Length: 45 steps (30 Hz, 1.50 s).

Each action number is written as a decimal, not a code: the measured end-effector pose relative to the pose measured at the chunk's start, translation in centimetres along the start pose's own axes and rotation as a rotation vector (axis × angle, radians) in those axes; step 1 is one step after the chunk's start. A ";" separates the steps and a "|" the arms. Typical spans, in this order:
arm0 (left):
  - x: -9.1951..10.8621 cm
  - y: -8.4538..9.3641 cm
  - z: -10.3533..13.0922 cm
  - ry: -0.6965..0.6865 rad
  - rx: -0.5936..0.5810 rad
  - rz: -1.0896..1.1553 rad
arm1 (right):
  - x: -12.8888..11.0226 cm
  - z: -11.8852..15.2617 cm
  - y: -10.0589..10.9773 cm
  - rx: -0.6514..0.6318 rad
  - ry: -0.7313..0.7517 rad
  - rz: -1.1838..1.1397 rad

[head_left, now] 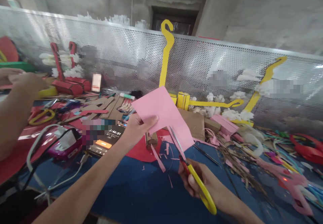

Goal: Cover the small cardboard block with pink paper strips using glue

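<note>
Scissors (194,173) with yellow handles sit in the right hand (194,182), fingers closed through the loops, blades parted and biting into the lower edge of a pink paper sheet (164,114). Left hand (137,128) pinches that sheet at its left edge, thumb on top, holding it up off the surface (141,197), tilted. Sheet hangs above the middle of the blue-covered surface, just in front of a red paper piece (140,151). Thin pink strip (158,158) dangles below the sheet; more pink offcuts lie scattered on the blue underneath. Phone (107,140) with lit screen lies left of the left hand, cable plugged in; a purple device (64,145) with grey cords sits further left. Another person's hand (25,81) is at the far left edge, over a yellow tape roll (47,91); second yellow-handled scissors (41,115) lie near it. Yellow cardboard crane shape (166,49) leans on the perforated metal panel (202,62) behind. Cotton tufts (234,114), pink box (224,123), and red scraps (306,148) clutter the right side.
</note>
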<state>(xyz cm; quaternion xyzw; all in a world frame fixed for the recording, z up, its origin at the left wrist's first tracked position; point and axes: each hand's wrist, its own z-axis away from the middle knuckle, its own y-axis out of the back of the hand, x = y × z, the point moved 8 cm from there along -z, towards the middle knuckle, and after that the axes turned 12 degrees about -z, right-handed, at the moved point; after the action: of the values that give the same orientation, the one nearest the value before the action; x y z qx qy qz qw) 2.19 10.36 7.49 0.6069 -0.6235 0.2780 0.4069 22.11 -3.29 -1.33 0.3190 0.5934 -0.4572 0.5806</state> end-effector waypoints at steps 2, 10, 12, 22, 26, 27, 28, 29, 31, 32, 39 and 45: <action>0.5 -0.1 0.0 -0.029 -0.008 -0.018 | -0.1 -0.2 -0.1 0.007 0.006 0.005; 0.9 -0.3 0.1 -0.021 -0.025 -0.016 | 0.1 -0.2 0.0 0.008 -0.012 0.027; 0.8 -0.3 0.1 -0.018 -0.029 0.001 | 0.3 -0.2 0.1 0.008 -0.016 0.034; 0.9 -0.3 0.2 -0.020 -0.019 0.010 | 0.8 -0.4 0.5 0.019 -0.013 0.046; 1.1 -0.3 0.1 -0.028 -0.017 0.004 | 1.0 -0.3 0.8 0.015 -0.002 0.055; 1.1 -0.3 0.1 -0.031 -0.015 0.003 | 1.1 -0.4 0.8 0.014 -0.002 0.056; 1.1 -0.3 0.1 -0.032 -0.016 0.002 | 1.1 -0.4 0.8 0.013 -0.005 0.057; 1.0 -0.3 0.1 -0.032 -0.019 -0.001 | 1.1 -0.4 0.9 0.014 -0.008 0.055; 0.9 -0.3 0.1 -0.034 -0.027 -0.010 | 1.0 -0.4 0.9 0.017 -0.013 0.053; 0.9 -0.3 0.1 -0.037 -0.033 -0.015 | 1.0 -0.4 0.8 0.016 -0.013 0.053; 0.8 -0.4 0.1 -0.034 -0.058 -0.022 | 0.6 -0.3 0.6 0.036 -0.016 0.077; 0.5 -0.4 0.2 -0.026 -0.057 -0.002 | 0.7 -0.3 0.7 0.028 -0.008 0.089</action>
<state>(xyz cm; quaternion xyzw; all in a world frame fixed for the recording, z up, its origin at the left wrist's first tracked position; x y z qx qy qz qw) 2.64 9.93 7.75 0.5992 -0.6360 0.2516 0.4161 22.54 -2.85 -2.16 0.3512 0.5701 -0.4403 0.5981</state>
